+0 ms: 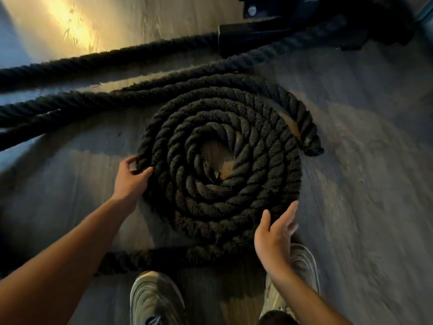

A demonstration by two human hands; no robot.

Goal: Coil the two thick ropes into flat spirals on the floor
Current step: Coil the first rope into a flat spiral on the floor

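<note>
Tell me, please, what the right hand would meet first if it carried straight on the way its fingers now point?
The right hand points up and slightly right, along the lower right edge of the coiled rope. It would probably brush that outer turn first; if it passes just outside, only bare floor follows. Depth is unclear.

head view | worn high above hands [131, 177] | facing steeply down at floor [363, 160] | close, within arm's reach | single view
</note>
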